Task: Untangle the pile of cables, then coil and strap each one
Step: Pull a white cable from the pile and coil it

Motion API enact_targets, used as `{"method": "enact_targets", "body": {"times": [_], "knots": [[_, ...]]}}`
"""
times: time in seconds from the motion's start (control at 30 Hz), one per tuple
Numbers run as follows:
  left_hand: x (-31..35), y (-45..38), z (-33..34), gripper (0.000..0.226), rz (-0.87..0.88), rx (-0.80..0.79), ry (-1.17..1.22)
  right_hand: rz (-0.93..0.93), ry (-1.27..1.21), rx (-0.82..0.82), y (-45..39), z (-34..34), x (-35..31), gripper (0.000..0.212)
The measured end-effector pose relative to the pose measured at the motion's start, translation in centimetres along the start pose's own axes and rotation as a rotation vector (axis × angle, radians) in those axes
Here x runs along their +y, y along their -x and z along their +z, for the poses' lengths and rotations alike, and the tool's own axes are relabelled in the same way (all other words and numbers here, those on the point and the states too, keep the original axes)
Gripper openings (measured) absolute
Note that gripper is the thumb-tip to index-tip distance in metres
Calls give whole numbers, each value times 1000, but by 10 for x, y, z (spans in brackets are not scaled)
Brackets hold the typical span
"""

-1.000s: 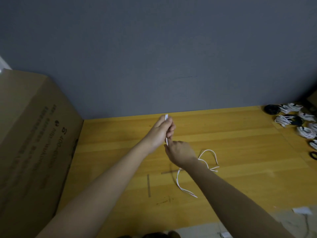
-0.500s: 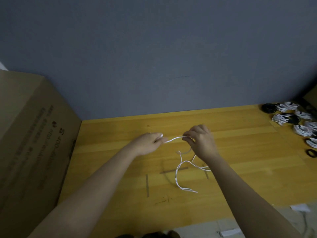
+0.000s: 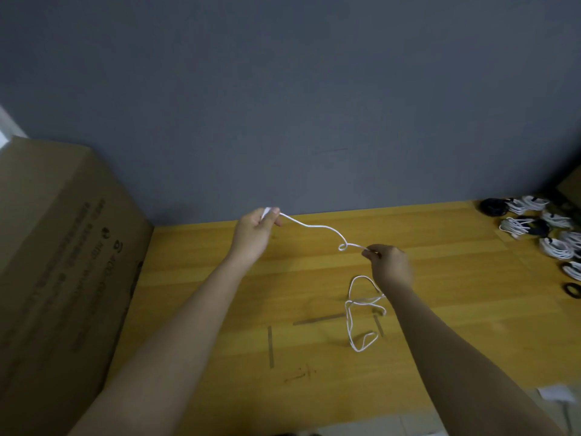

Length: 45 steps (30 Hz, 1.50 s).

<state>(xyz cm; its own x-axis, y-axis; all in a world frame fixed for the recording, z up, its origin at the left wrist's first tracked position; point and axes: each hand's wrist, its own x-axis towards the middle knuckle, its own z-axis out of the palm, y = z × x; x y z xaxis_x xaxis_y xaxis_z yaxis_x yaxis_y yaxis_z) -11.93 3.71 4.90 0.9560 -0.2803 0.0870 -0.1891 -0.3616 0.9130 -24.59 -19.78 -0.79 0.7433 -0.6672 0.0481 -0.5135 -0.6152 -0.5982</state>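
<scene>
White cable (image 3: 314, 226) strung between both hands at frame centre.
Left hand (image 3: 256, 232) pinches its plug end, right hand (image 3: 390, 262) pinches mid-length; I judge it light, limp, kink-prone, its tail looping on the bench (image 3: 220, 278).

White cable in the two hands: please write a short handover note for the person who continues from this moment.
Left hand pinches one end of the white cable, raised above the table.
Right hand pinches it further along; a small loop sits just before that hand.
The rest hangs in loose loops on the table.
Done: several coiled cables lie at the far right.
Left: straighten this cable, coil it and strap it.
</scene>
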Motion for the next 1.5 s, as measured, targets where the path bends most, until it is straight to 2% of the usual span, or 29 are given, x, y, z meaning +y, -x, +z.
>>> {"method": "enact_targets", "body": {"times": [0.07,0.13,0.23,0.27,0.33,0.4,0.47,0.5,0.57,0.6,0.63,0.73,0.8,0.87,0.93,1.03,1.1,1.17,1.23,1.27,1.4,1.43,1.5], "knots": [[2,-7,-2,37,-51,159,62,52,-68,-16,-8,-1,2,19],[3,-16,-11,36,-83,230,109,114,-92,-92,-12,-5,11,19],[10,-20,-12,33,18,119,-7,137,27,-233,-10,-5,15,17],[15,-21,-10,32,46,62,-31,122,67,-249,-9,-3,10,23],[27,-19,-3,33,91,-54,-43,29,42,-276,-9,0,-7,49],[37,-18,4,34,129,-131,-18,-122,-144,-294,-3,0,-35,72],[44,-16,13,35,173,-182,22,-182,-476,-385,7,2,-63,78],[48,-15,18,35,192,-194,38,-181,-629,-454,13,5,-75,74],[54,-17,22,35,193,-176,83,-179,-766,-509,20,12,-87,43],[59,-20,21,36,176,-145,119,-179,-762,-476,22,14,-87,25],[64,-25,18,37,156,-104,154,-168,-762,-436,22,15,-84,15],[84,-45,1,37,148,11,139,-156,-705,-329,11,1,-79,31],[103,-58,-10,37,163,64,137,-269,-550,-178,-14,-21,-89,28],[125,-71,-18,37,210,108,134,-322,-382,12,-48,-56,-112,24],[153,-82,-25,38,279,134,102,-316,-319,287,-80,-103,-147,22],[186,-93,-30,40,341,156,60,-512,-584,645,-97,-165,-200,19],[189,-91,-31,44,351,101,-90,-569,-676,758,-96,-178,-214,20],[177,-81,-27,45,336,-40,-212,-448,-572,689,-100,-171,-203,26],[160,-65,-24,41,313,-231,-131,-320,-259,522,-104,-155,-180,31],[151,-56,-22,39,293,-326,-35,-314,-167,488,-105,-148,-169,32],[137,-23,-21,41,213,-553,341,-421,-179,595,-95,-130,-159,32],[136,-15,-20,42,195,-588,432,-453,-86,560,-90,-121,-157,32],[134,-2,-17,38,156,-614,586,-587,204,377,-75,-92,-144,32]]}}
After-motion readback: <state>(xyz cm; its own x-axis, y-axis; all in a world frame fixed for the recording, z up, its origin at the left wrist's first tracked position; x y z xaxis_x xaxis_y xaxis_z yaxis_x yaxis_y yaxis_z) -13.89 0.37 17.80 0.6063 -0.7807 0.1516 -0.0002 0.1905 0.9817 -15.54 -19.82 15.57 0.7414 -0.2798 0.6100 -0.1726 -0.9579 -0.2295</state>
